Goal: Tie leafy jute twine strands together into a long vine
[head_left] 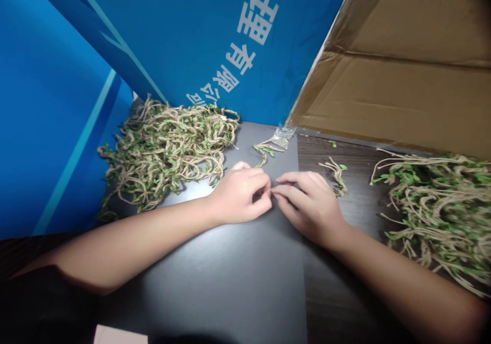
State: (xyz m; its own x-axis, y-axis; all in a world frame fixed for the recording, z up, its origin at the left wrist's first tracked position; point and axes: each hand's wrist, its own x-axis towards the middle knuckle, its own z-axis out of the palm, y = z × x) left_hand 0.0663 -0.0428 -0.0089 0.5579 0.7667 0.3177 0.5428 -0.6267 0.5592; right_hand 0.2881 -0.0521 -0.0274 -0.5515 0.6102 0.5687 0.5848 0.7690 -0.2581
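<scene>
- Through the head camera I see two bare hands meeting over a grey mat (230,277), fingertips close together near its right edge.
- The left hand (241,193) is curled, thumb and forefinger bent towards each other in a loop; I cannot tell whether its fingertips grasp anything.
- The right hand (316,208) reaches in from the other side, fingers bent and pointing at the left fingertips; whether it pinches something, I cannot tell.
- Just beyond the left hand I see a short leafy strand (264,156) of tan twine with green leaves, its near end running close to the knuckles.
- Behind the right hand, a small twine piece (339,180) lies on the dark wood-grain table (345,293).
- To the left, a large heap (169,150) of tangled leafy twine sits against the blue panels (172,32), one with white lettering.
- At far right, a second pile (445,206) of similar twine lies on the table, loose ends spreading, partly blurred.
- Brown cardboard (414,37) stands behind that pile; clear tape (284,135) shows where its lower corner meets the blue.
</scene>
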